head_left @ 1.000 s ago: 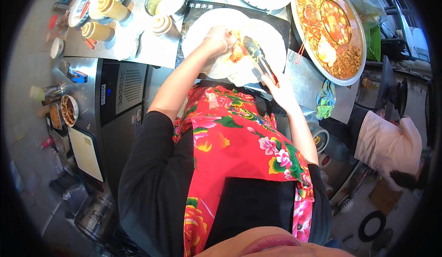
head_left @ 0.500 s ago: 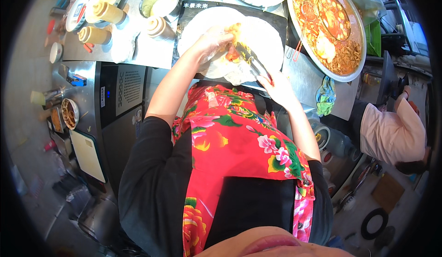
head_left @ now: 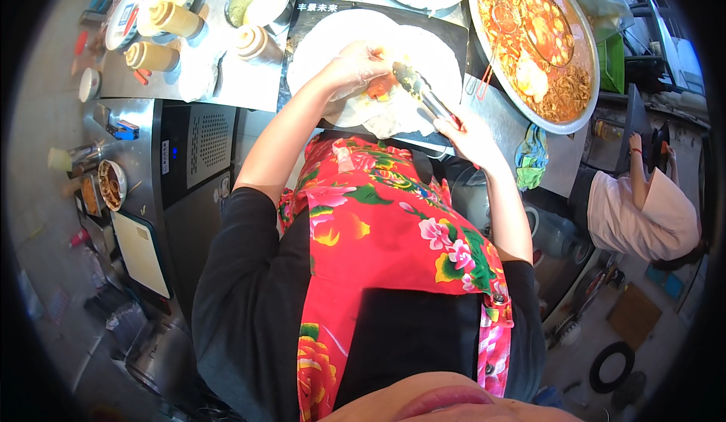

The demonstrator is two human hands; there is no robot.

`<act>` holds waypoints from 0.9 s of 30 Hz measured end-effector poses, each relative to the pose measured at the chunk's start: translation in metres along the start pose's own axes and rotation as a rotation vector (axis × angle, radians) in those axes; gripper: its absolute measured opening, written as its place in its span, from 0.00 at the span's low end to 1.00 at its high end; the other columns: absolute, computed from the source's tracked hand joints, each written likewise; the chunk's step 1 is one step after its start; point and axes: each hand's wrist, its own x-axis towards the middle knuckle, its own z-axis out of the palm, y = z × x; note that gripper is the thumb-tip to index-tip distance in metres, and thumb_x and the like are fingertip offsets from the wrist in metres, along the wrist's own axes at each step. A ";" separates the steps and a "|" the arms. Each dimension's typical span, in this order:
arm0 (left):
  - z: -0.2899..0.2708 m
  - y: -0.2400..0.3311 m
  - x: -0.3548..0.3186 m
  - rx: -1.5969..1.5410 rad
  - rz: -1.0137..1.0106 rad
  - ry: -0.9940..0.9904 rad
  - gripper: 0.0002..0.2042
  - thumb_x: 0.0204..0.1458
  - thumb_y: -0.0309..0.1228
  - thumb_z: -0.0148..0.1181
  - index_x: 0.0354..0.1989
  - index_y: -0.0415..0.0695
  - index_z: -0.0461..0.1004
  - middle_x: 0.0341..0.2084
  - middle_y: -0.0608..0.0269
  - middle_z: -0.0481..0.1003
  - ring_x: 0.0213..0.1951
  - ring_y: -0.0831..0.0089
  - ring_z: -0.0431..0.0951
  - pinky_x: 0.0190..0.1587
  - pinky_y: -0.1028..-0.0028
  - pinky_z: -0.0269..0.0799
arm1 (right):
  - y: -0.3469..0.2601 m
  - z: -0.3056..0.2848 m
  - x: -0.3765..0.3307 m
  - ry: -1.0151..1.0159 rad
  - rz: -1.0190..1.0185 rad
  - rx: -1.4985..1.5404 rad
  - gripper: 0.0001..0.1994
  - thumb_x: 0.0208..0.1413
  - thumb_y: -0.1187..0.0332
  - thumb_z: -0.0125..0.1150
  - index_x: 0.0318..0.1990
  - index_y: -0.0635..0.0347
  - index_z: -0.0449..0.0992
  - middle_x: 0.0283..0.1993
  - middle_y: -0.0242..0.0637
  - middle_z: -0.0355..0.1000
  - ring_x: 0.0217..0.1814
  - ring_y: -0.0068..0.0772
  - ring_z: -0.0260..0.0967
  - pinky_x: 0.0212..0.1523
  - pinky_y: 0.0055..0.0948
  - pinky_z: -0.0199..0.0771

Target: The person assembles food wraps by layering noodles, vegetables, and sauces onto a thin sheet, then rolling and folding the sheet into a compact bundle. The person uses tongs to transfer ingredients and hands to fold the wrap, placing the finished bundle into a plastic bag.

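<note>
White, thin round sheets [head_left: 427,59], which look like flatbreads, overlap on a dark board in front of me. Orange-red and yellow food [head_left: 380,87] lies at their middle. My left hand [head_left: 357,68], in what looks like a clear glove, is closed over this food with its fingers bent; what they pinch is hidden. My right hand [head_left: 466,136] grips metal tongs [head_left: 428,98] by the handle end. The dark tips of the tongs point up and left, close to the left fingertips.
At the right stands a large metal pan [head_left: 594,82] of red broth and food, with a green-blue cloth [head_left: 532,157] nearby. Squeeze bottles [head_left: 257,46], a metal bowl [head_left: 283,13] and plates of toppings line the left and back. Another person [head_left: 643,214] works at the far right.
The tongs have risen from low over the sheets toward my left fingertips. My left fingers have drawn back slightly from the yellow food. The other person's arms have shifted.
</note>
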 end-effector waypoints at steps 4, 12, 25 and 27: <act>0.002 0.004 0.000 0.304 -0.108 0.167 0.09 0.51 0.22 0.62 0.41 0.34 0.79 0.32 0.63 0.81 0.36 0.80 0.80 0.42 0.79 0.75 | 0.004 0.002 0.009 0.001 0.032 0.084 0.25 0.60 0.62 0.64 0.65 0.54 0.73 0.30 0.31 0.66 0.31 0.23 0.61 0.37 0.27 0.66; -0.003 0.002 0.007 0.256 -0.195 0.290 0.09 0.50 0.26 0.63 0.39 0.36 0.81 0.30 0.62 0.81 0.34 0.78 0.80 0.40 0.77 0.75 | 0.000 -0.001 0.011 -0.018 -0.006 0.030 0.25 0.59 0.56 0.63 0.63 0.52 0.75 0.25 0.36 0.65 0.27 0.29 0.61 0.32 0.32 0.66; -0.004 -0.018 0.013 0.206 -0.119 0.259 0.13 0.53 0.27 0.62 0.43 0.33 0.80 0.34 0.57 0.82 0.36 0.74 0.82 0.42 0.74 0.77 | -0.016 -0.008 0.005 -0.077 0.108 -0.061 0.27 0.64 0.63 0.59 0.69 0.56 0.66 0.48 0.41 0.77 0.48 0.31 0.73 0.55 0.29 0.70; -0.009 -0.022 0.017 0.414 -0.137 0.279 0.13 0.54 0.30 0.62 0.43 0.34 0.80 0.34 0.55 0.83 0.36 0.72 0.83 0.42 0.71 0.77 | -0.016 -0.015 0.000 -0.075 0.222 -0.101 0.26 0.64 0.63 0.59 0.69 0.57 0.66 0.50 0.43 0.77 0.51 0.34 0.73 0.57 0.32 0.70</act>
